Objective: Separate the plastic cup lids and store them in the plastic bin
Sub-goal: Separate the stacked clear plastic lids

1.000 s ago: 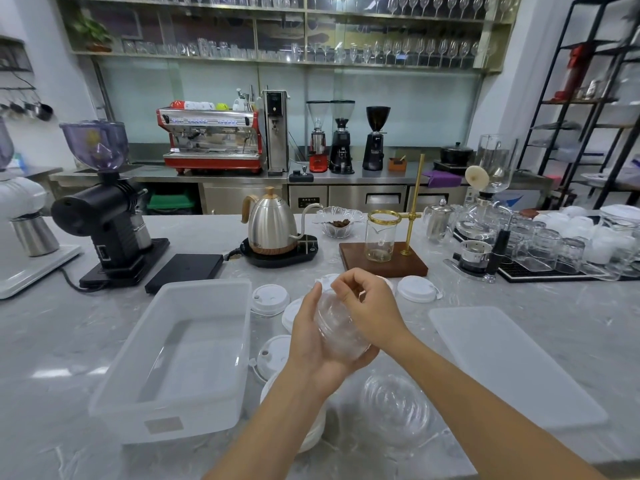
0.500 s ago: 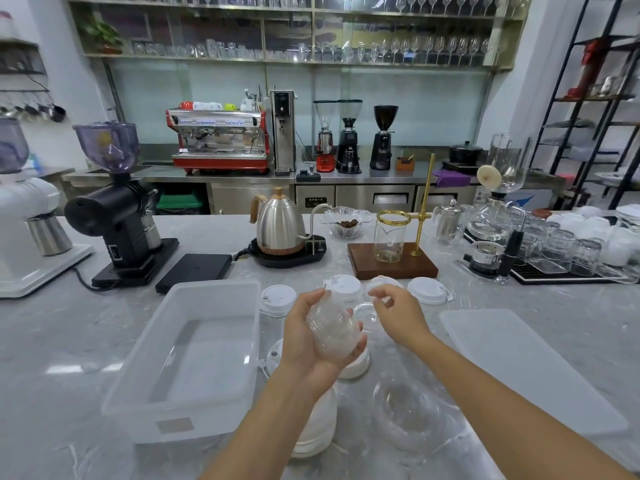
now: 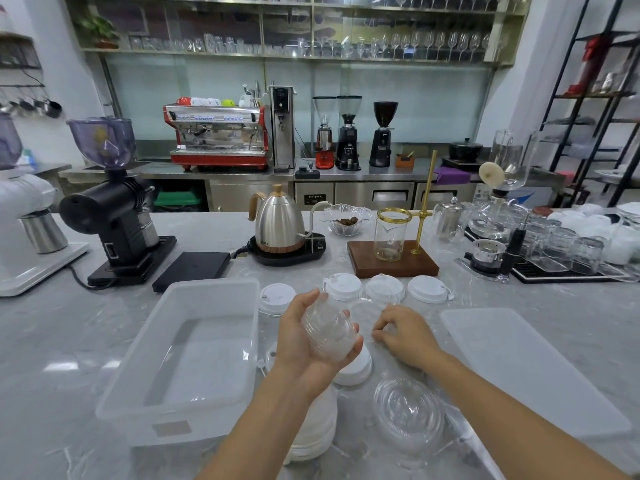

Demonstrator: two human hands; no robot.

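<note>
Left hand (image 3: 304, 337) cups a nested stack of clear lids (image 3: 329, 336), fingers curled round it, steadying it for peeling. Right hand (image 3: 403, 336) pinches one clear lid (image 3: 372, 311) just beside it. Bin (image 3: 194, 344) sits empty at left, within reach.

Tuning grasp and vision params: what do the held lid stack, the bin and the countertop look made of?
Lid stack: clear thin plastic, glossy, hand visible through it. Bin: translucent frosted plastic, milky walls. Countertop: grey veined polished stone or imitation, reflecting lights.
</note>
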